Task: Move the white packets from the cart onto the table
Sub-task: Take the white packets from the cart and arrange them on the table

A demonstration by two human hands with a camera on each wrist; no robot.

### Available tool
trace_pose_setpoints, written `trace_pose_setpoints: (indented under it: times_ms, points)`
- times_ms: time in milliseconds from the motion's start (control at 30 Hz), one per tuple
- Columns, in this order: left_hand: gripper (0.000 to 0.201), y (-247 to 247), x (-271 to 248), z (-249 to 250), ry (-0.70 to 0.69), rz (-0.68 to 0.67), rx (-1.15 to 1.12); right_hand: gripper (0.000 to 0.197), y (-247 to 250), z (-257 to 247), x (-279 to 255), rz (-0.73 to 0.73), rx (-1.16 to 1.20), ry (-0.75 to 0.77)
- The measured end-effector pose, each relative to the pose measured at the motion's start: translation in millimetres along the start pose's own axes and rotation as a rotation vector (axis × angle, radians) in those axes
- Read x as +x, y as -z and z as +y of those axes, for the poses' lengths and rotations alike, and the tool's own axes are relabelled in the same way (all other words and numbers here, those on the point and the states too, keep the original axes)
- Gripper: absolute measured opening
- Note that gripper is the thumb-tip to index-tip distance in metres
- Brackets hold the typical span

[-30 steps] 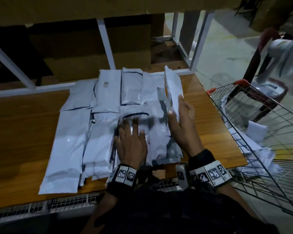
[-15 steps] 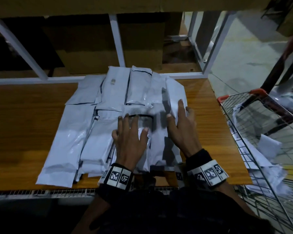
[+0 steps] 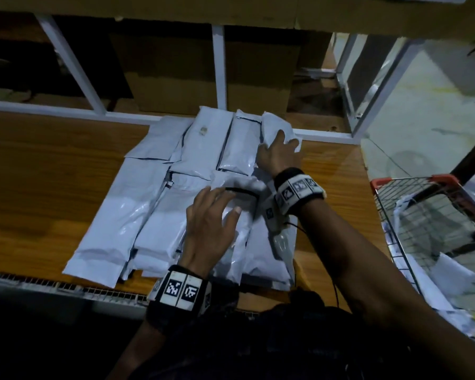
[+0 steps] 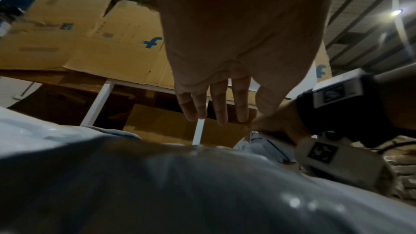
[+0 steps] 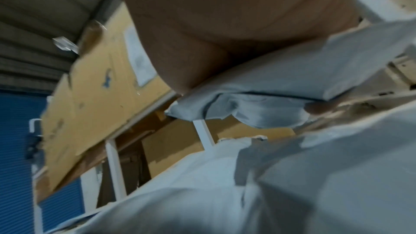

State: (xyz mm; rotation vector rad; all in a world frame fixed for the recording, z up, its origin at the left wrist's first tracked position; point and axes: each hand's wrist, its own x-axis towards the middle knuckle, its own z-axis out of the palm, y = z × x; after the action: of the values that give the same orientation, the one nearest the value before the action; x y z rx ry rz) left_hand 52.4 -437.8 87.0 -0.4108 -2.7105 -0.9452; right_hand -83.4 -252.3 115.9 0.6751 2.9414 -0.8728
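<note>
Several white packets [image 3: 121, 215] lie side by side and overlapping on the wooden table [image 3: 39, 174]. My left hand [image 3: 217, 204] is spread with straight fingers [image 4: 216, 106] over a front-middle packet [image 4: 180, 184]. My right hand [image 3: 280, 149] reaches to the back right of the pile and grips a white packet [image 3: 272, 124]. In the right wrist view that packet [image 5: 270, 84] sits under the palm with one fingertip [image 5: 315, 108] beneath its edge, and it is raised a little above the others. More white packets [image 3: 450, 272] lie in the wire cart [image 3: 412, 179] on the right.
White metal posts [image 3: 218, 69] and brown cardboard boxes [image 3: 258, 86] stand behind the table, under a low shelf. A wire grid [image 3: 66, 286] runs along the table's front edge. The cart stands close to the table's right end. Bare wood shows left of the packets.
My right hand has moved from the front middle to the back right of the pile, taking the packet it held upright and laying it flatter. The left hand has stayed over the front packet.
</note>
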Motion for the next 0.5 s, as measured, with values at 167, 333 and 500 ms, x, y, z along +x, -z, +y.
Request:
trace_pose_setpoints:
  times_ms: [167, 333, 500]
  points:
    - [0.033, 4, -11, -8, -0.063, 0.008, -0.041, 0.063, -11, -9, 31, -0.021, -0.131, -0.126]
    - [0.028, 4, -14, -11, -0.110, 0.005, -0.085, 0.074, -22, -3, 55, -0.210, -0.218, -0.156]
    - [0.018, 11, -13, -3, -0.209, -0.022, -0.144, 0.057, -11, 6, 52, -0.272, -0.252, 0.030]
